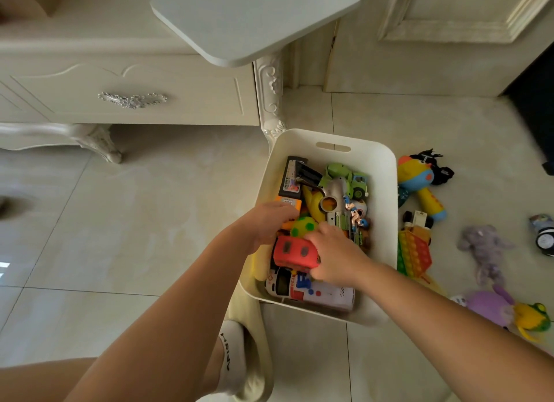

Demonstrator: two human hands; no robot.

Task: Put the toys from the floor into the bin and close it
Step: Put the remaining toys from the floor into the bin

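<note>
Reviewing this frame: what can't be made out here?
Head view:
- The left hand and right hand: fingertips buried among the toys in the bin, so any grip is unclear.
- The black-and-white toy: cut off by the right edge.
- No bin lid identifiable.
- Deeper toys: covered by upper ones.

In the white bin (387,191) on the floor (144,221), the right hand (334,256) grips a red toy car (292,251); the left hand (268,221) rests among toys (344,182) beside it.
</note>
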